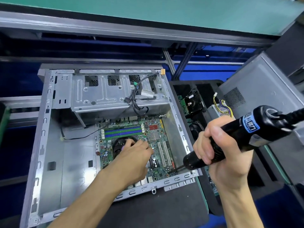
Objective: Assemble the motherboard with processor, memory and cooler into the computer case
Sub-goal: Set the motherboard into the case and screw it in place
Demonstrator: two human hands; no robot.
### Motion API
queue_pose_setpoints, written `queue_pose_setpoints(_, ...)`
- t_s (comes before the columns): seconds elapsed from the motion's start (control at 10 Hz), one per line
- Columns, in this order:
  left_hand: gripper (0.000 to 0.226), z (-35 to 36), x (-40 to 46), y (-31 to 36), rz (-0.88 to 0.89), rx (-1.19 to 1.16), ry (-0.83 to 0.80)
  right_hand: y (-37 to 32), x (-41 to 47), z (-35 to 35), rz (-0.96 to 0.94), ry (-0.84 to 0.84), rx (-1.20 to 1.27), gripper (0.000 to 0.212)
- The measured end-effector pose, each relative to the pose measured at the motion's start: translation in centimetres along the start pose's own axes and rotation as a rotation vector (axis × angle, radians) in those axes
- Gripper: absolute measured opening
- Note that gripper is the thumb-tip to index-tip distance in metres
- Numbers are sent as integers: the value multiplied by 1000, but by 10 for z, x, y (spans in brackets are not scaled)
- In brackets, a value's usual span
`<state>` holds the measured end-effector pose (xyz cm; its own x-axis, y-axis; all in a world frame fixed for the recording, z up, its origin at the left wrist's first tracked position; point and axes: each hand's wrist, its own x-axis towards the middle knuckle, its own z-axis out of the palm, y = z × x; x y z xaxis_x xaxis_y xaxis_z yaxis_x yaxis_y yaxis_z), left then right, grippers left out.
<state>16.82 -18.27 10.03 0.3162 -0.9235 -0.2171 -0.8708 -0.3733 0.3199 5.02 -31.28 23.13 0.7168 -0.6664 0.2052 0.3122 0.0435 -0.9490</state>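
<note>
Occluded and cropped regions

The left hand (131, 153) covers most of the cooler (119, 145) and the motherboard (154, 140) beneath it. The electric screwdriver (230, 142) cable exits the right edge. The bit tip's seating cannot be determined. The second case (263, 89) is cropped at the right edge; its label text is unreadable.

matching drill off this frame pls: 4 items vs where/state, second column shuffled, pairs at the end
Items:
1. black electric screwdriver
2. green motherboard
3. black bundled cable
4. blue and green memory slots

Places/states:
A. draped over the drive cage at the far end of the grey metal computer case
B. gripped in the right hand, bit down at the board's near right corner
C. lying flat on the case floor, left hand resting on it
D. on the board, just beyond the black round cooler fan

Pairs: 1-B, 2-C, 3-A, 4-D
</note>
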Motion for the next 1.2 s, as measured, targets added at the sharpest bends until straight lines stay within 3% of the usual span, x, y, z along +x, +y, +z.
queue_pose_setpoints(1.2,40,-7,-1,2,12,-70,38,20,0,-4,47,-2,-62,21)
